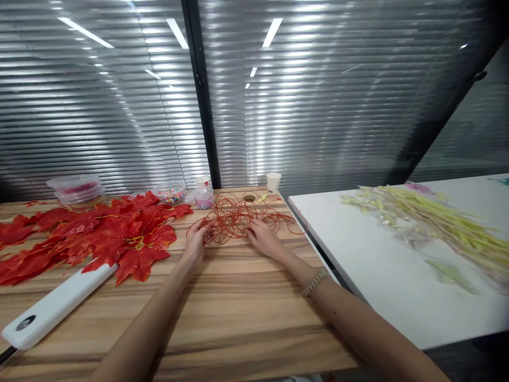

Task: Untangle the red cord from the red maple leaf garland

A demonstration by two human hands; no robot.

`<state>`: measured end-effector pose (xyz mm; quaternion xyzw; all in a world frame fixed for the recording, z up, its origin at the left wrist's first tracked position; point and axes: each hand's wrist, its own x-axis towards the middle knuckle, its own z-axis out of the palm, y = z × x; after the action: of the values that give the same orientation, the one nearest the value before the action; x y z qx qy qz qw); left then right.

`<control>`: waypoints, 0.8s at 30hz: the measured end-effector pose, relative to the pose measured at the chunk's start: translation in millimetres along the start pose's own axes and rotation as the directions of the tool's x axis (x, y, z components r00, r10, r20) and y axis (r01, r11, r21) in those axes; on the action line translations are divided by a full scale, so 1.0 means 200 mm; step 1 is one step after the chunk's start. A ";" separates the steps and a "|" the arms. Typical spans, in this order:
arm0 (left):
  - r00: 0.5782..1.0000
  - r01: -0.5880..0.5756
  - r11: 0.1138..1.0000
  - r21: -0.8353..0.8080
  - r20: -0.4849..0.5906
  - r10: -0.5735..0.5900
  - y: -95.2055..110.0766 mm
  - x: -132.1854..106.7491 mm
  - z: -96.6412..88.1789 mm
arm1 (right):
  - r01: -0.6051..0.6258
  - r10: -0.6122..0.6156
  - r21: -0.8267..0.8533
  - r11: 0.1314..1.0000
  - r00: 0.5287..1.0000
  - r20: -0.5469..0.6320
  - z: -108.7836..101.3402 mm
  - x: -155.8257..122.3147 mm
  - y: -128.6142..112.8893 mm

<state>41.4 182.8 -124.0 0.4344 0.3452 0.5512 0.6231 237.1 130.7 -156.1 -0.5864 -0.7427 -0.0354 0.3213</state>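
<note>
A loose tangle of thin red cord (233,213) lies on the wooden table, its loops spreading past the table's right edge. At the tangle's left side, my left hand (195,240) has its fingers curled closed on some of the cord. My right hand (263,237) reaches into the tangle from the right, with its fingers bent and pressed together on strands of it. The exact fingertip contact is too small to make out. Behind the cord are a round hole cover (249,198) and a small yellow piece (262,198).
Red artificial maple leaves (107,233) cover the left side, partly over a white power strip (59,305). Tubs of beads (170,195), stacked plastic containers (79,191) and a paper cup (273,182) stand along the back. Yellow-green strips (445,217) lie on the white table (377,276) at right.
</note>
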 end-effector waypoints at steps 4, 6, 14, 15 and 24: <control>0.999 -0.042 0.999 0.004 -0.008 0.043 0.00 0.01 0.00 | 0.005 -0.005 0.003 1.000 1.000 -0.015 0.00 0.00 0.00; 0.998 -0.055 0.998 0.005 -0.015 0.056 0.01 0.01 -0.01 | 0.005 -0.005 0.002 1.000 1.000 -0.026 0.00 0.00 0.00; 0.995 -0.084 0.996 0.002 -0.048 0.084 0.04 0.01 0.00 | 0.030 -0.030 -0.005 1.000 0.997 -0.065 0.00 0.00 -0.01; 0.995 -0.086 0.996 0.002 -0.051 0.086 0.04 0.01 0.00 | 0.034 -0.034 -0.005 0.999 0.997 -0.070 0.00 0.00 -0.01; 0.994 -0.068 0.998 0.020 -0.082 0.069 0.04 0.02 -0.01 | 0.101 -0.105 -0.035 0.994 0.985 -0.139 -0.02 0.00 -0.03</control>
<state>37.6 186.1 -116.8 0.4281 0.3602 0.5868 0.5854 232.4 126.5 -151.8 -0.5475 -0.7471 -0.1035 0.3625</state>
